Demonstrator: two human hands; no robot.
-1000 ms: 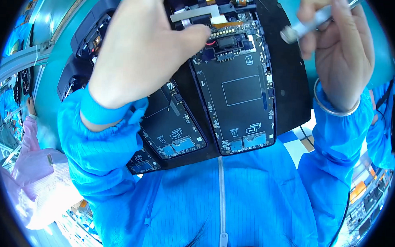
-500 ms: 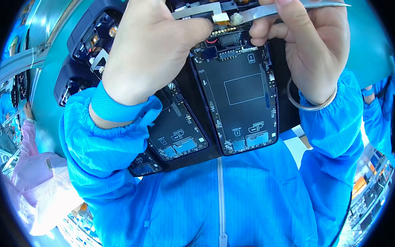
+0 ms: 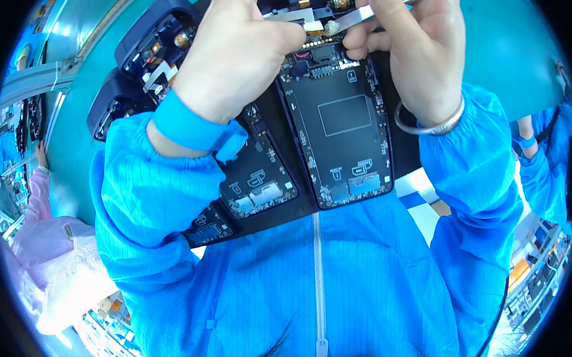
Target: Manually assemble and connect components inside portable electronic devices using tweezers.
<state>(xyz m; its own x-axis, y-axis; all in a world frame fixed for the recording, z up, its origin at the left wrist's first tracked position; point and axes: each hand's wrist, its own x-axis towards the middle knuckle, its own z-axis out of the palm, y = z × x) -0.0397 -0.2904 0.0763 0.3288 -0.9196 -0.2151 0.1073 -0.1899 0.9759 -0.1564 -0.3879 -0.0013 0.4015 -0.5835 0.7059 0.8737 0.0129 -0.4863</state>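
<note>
While a flat silver tool (image 3: 356, 18) with a pale rounded tip is clamped between the thumb and fingers of the right hand (image 3: 422, 54), that tip is held, in the head view, at the upper end of an opened black device (image 3: 343, 114), near a row of gold contacts (image 3: 319, 44); whether contact is made cannot be told. The same end is flanked by the left hand (image 3: 230, 57), its thumb placed near a silver strip (image 3: 291, 16); its fingers are hidden, so its grip cannot be told. The hands are kept apart.

Opened black device: centre, laid on a black mat (image 3: 404, 145), small components ranged along both long edges. Second device (image 3: 264, 171) and third device (image 3: 208, 227): arrayed to its left, partly covered by the left sleeve (image 3: 166, 187). Dark housings (image 3: 133, 38): two, upper left, inner parts exposed. Bench (image 3: 501, 73): teal. Worn: blue wrist strap (image 3: 190, 126), left; silver bangle (image 3: 436, 129), right. Far left: another person's pink sleeve (image 3: 38, 195).
</note>
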